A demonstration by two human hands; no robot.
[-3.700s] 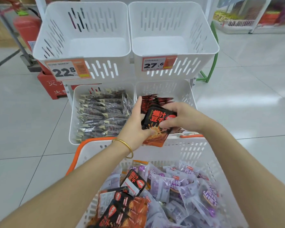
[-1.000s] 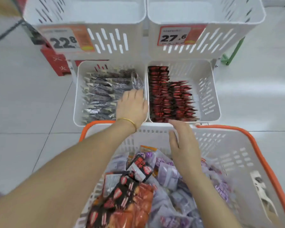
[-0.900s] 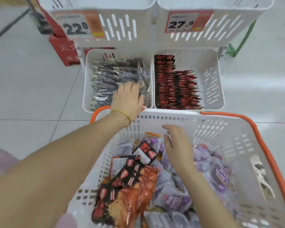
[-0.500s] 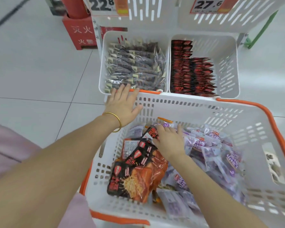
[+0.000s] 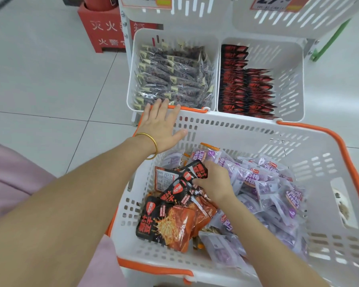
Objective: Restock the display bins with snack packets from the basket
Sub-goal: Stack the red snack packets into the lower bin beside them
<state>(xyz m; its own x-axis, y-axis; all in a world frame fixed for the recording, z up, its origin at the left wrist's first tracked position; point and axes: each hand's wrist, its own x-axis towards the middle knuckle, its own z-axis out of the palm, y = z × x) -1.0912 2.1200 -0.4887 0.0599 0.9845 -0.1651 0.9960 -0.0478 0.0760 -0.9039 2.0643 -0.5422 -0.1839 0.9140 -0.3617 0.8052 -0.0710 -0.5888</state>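
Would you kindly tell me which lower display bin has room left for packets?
The right lower bin, holding red-and-black packets; the left bin is packed full.

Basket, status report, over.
Left hand flat on orange rim of white plastic basket. Right hand grips black-and-orange foil snack packet inside. Half-filled white slotted bin ahead, unobstructed.

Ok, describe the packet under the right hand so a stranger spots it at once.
Find the white, orange-rimmed basket; black-and-orange packets are heaped in its left half. At the heap's far end the right hand curls over a small black packet with red characters, darker than the pale purple packets beside it and smaller than the nearest orange-faced packet.
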